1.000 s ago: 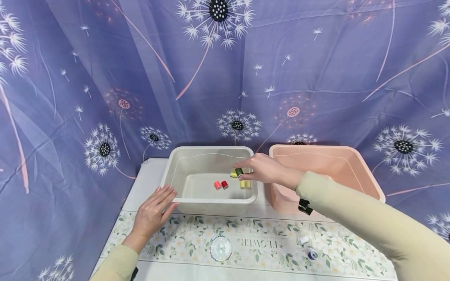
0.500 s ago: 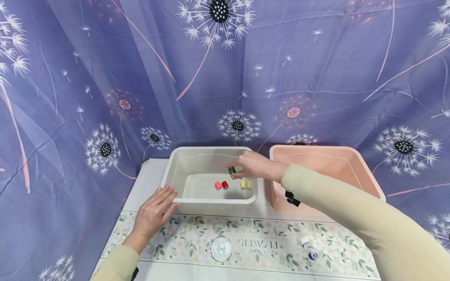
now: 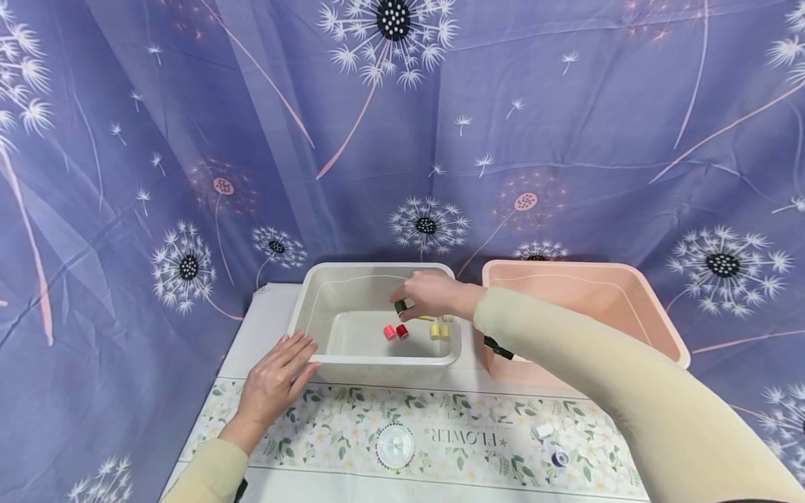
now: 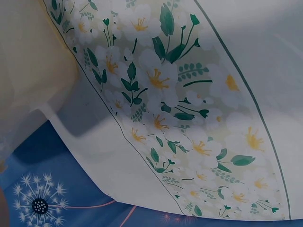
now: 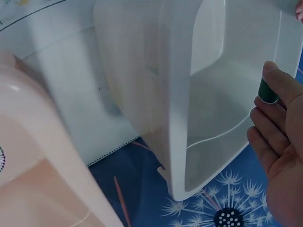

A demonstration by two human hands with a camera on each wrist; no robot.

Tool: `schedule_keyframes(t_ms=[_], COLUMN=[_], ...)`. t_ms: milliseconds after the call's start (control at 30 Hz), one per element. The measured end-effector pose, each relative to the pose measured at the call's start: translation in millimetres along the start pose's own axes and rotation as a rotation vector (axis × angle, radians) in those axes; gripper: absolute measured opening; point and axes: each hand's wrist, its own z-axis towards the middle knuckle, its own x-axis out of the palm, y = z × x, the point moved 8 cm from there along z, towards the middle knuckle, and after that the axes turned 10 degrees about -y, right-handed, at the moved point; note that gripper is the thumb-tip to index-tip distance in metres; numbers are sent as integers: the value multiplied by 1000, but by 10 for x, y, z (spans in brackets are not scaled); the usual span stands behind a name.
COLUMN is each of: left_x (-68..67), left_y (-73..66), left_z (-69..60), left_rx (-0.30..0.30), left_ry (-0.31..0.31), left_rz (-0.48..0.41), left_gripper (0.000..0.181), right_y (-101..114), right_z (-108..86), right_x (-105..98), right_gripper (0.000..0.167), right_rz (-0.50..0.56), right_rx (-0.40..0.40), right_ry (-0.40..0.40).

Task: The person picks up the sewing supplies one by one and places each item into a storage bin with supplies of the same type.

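Observation:
In the head view the right hand [image 3: 430, 293] pinches a dark green thread spool [image 3: 400, 307] between thumb and fingers, above the inside of the grey-white bin [image 3: 374, 360]. The right wrist view shows the same green spool [image 5: 268, 91] in the fingers of the right hand [image 5: 284, 123]. A pink spool [image 3: 390, 332] and a red spool [image 3: 402, 332] lie side by side on the bin floor. Yellow spools [image 3: 434, 330] lie at its right, partly hidden by the hand. The left hand [image 3: 273, 381] rests with straight fingers at the bin's front left corner.
A peach bin [image 3: 585, 272] stands to the right, partly behind the right sleeve. On the flowered cloth strip in front are a round pin wheel [image 3: 395, 446], a white spool [image 3: 543, 430] and a dark purple spool [image 3: 560, 457]. A patterned curtain hangs behind.
The right hand has moved left over the grey-white bin with the green spool in its fingers. The left hand has stayed in place.

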Motion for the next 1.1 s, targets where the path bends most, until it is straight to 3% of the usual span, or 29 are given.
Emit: schedule_keyframes(t_ms=[233,633,900,1100], left_x=[-5,-7,0,-1], left_y=[-1,-1,-4,-7], left_z=[1,1,4,2], left_rx=[1,5,6,2], left_ry=[0,-4,1,1], left_rz=[18,24,20,29], left_gripper=[62,60,57,62], right_y=[66,38,-23,-43], right_z=[129,262,240,213], right_x=[97,238,319,299], right_gripper=[38,34,53,53], right_rz=[7,-30,-20,-26], right_rx=[20,45,132,137], right_ry=[64,91,123,116])
